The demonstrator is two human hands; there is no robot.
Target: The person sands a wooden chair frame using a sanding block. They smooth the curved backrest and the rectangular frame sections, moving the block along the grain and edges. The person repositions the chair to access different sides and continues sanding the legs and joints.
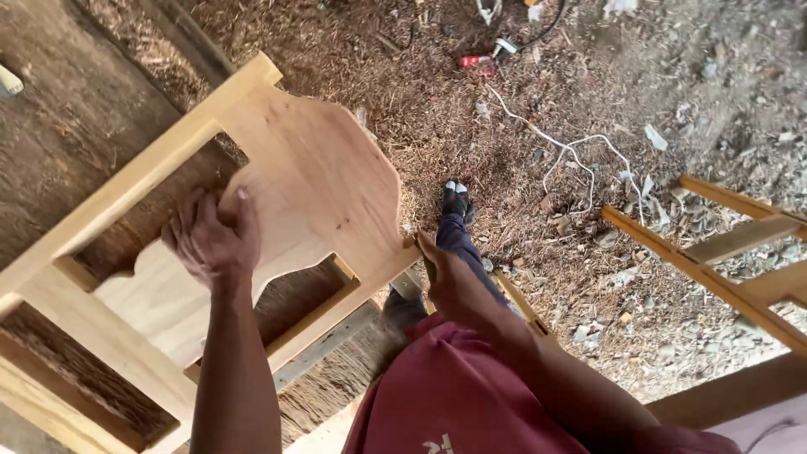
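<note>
Head view: the left hand (212, 238) rests curled, knuckles up, on the curved panel (319, 181) of a pale wooden frame (126, 189) at left. The right hand (444, 273) grips the frame's right edge. Sawdust floor (521, 101) beyond.

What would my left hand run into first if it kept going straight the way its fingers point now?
Nothing new: the left hand already rests on the shaped wooden panel of the chair frame. Sliding onward, it would probably meet the frame's pale top rail, though depth is unclear.
</note>
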